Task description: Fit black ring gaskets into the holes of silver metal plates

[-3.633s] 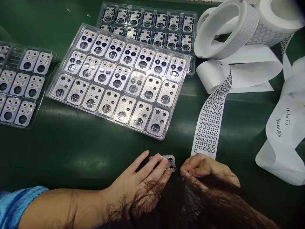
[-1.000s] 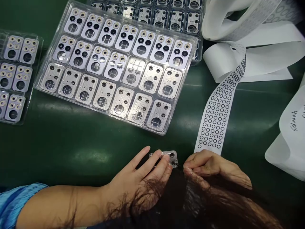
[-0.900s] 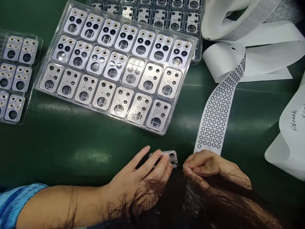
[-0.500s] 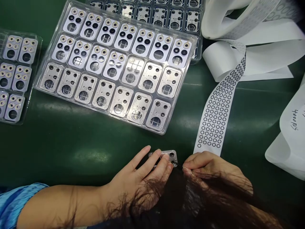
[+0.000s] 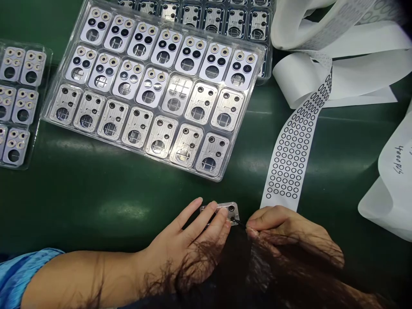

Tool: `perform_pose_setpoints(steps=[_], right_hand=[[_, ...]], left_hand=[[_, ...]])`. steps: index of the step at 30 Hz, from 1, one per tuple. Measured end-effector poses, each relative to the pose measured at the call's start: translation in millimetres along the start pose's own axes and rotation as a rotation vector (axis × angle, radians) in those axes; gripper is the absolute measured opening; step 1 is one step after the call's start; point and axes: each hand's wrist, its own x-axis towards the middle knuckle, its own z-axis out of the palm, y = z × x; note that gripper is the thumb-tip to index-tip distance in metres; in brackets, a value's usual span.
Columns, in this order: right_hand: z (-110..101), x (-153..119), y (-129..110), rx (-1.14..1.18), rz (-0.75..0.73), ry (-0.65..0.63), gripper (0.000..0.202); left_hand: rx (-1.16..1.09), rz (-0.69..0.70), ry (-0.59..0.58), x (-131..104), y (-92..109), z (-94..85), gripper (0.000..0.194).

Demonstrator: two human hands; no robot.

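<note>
A small metal plate (image 5: 236, 208) with round holes lies on the green surface, partly covered by fingers. My left hand (image 5: 196, 240) holds it from the left, several fingertips over its face and the outermost finger stretched away; its thumb is hidden. On the right, my right hand (image 5: 283, 225) pinches a thin dark pointed tool (image 5: 239, 223), whose tip is at the plate's lower hole. Just beyond that hand is the near end of a white strip (image 5: 287, 167) printed with rows of black rings. Dark hair hides parts of both hands.
A clear tray (image 5: 222, 177) of metal plates, many bearing white faces and rings, lies beyond my hands. Another tray (image 5: 267, 64) is partly under it, and a third (image 5: 32, 150) stands at the left. Coiled white strip (image 5: 289, 79) and white sheets (image 5: 391, 189) occupy the right side.
The trays appear slightly farther left in the view. The plate and both hands have hardly moved, and the tool remains at the lower hole.
</note>
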Motion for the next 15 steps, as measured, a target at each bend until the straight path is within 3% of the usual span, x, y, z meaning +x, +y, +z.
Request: perform_pose_setpoints(steps=[3,15], right_hand=[[2,2,-1,0.008,-0.047,0.014,0.024],[1,-6,3,0.005,0.035,0.026,0.019]], left_hand=[[0.013,0.008,0.004,-1,1,1.1,0.045],[0.008,0.009,0.011,-2,-1,0.5,0.044]])
